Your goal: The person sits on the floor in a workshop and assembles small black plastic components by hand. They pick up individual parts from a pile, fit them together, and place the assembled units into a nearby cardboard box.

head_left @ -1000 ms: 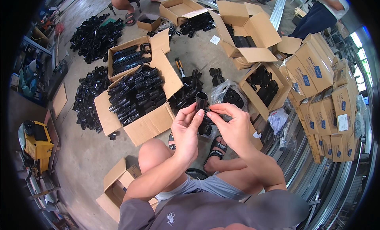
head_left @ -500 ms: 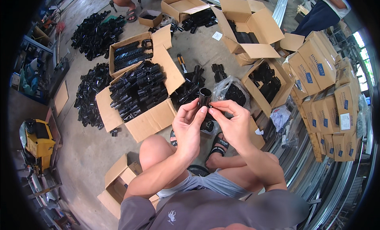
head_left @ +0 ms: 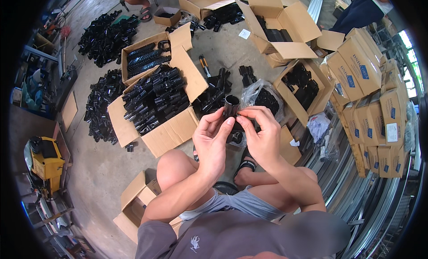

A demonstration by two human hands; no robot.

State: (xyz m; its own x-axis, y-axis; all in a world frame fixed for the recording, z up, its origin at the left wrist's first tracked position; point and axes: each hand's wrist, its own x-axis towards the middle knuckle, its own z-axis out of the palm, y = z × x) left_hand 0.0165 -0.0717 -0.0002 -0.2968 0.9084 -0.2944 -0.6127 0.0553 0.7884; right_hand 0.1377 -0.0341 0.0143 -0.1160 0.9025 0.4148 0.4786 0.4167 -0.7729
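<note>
Upright between my hands is a short black tubular fitting [head_left: 231, 106], its round open end facing up. My left hand [head_left: 211, 142] is closed round its left side, thumb pressed against the front. My right hand [head_left: 262, 136] pinches thumb and forefinger together at the fitting's right side; anything small in that pinch is hidden. Just beyond my hands lie more black fittings [head_left: 217, 87] and a clear plastic bag [head_left: 266, 101] with black parts in it. To the left, an open cardboard box [head_left: 171, 133] is heaped with similar black fittings.
Loose black parts lie in piles [head_left: 106, 38] on the floor at left. Another open box [head_left: 307, 108] stands at right, near stacked closed cartons [head_left: 356, 67] and long metal profiles [head_left: 374, 201]. An orange-handled tool [head_left: 204, 65] lies ahead. A yellow machine [head_left: 46, 163] stands far left.
My right fingers have shifted slightly at the fitting's side, and my left hand keeps its hold. The whole view has moved a little.
</note>
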